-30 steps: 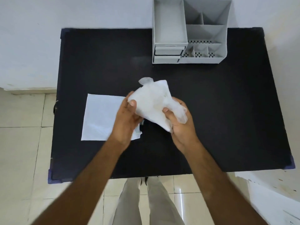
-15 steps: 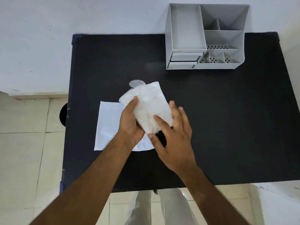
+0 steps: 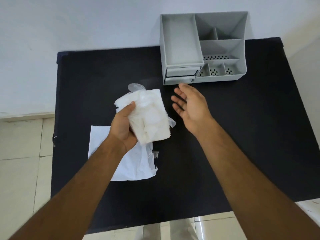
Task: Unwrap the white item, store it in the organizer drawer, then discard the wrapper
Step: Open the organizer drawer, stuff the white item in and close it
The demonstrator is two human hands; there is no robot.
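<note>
White item: soft, crumpled wad, thin clear film over it, held above black table by left hand, thumb clamped on top. Right hand empty, fingers spread, palm up, near grey organizer drawers. Flat white wrapper on the table below. No readable text.

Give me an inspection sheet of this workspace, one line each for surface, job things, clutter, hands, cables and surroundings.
Surface: black table, mostly bare.
Job things: white item held above the table; wrapper flat below it; grey organizer at the far edge, both drawers shut.
Clutter: nothing seen.
Hands: left hand grips the white item; right hand open, empty, near the drawers.
Cables: nothing seen.
Surroundings: white wall behind, tiled floor at left.
</note>
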